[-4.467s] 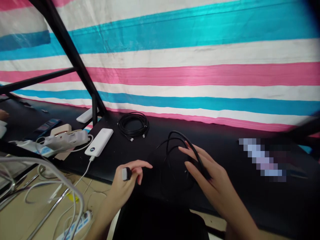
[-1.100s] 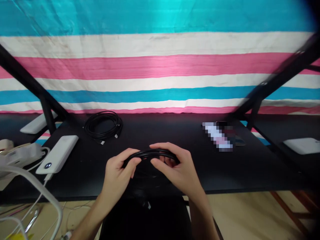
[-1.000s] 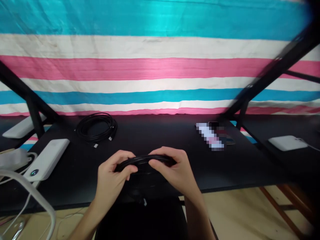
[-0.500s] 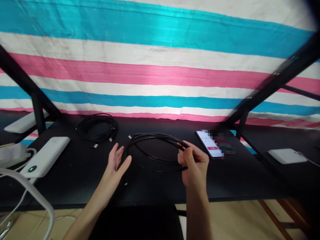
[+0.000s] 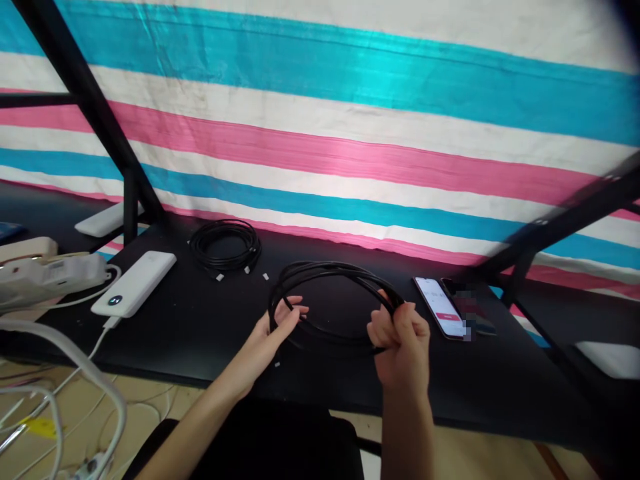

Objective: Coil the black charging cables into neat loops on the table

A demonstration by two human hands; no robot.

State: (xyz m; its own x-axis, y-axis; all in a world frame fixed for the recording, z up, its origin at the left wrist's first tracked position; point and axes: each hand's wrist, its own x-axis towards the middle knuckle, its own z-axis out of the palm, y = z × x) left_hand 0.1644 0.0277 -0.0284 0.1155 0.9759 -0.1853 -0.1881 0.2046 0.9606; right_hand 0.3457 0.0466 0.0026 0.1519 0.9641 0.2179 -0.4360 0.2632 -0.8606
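a loose coil of black cable (image 5: 340, 270) lies between the two hands, over the bench (image 5: 200, 333); whether its lower strands touch the surface i cannot tell. the right hand (image 5: 403, 337) is clenched round the gathered strands, thumb pressed on top, while the left hand (image 5: 270, 337) curls more loosely about the opposite side.

the coil looks light and springy, with a smooth, rubbery jacket that probably slides a little strand over strand; it is likely to flare where nothing pinches it. the best hold would seem to be across the whole bundle on two opposite sides, keeping off the small metal plugs, which are probably the delicate part.

just beyond the left hand sits a neater second coil (image 5: 230, 265), round and flat, pale plug tips showing. left of it lies a glossy white power bank (image 5: 134, 285) with rounded corners; behind hangs a creased, plasticky striped sheet (image 5: 325, 100).
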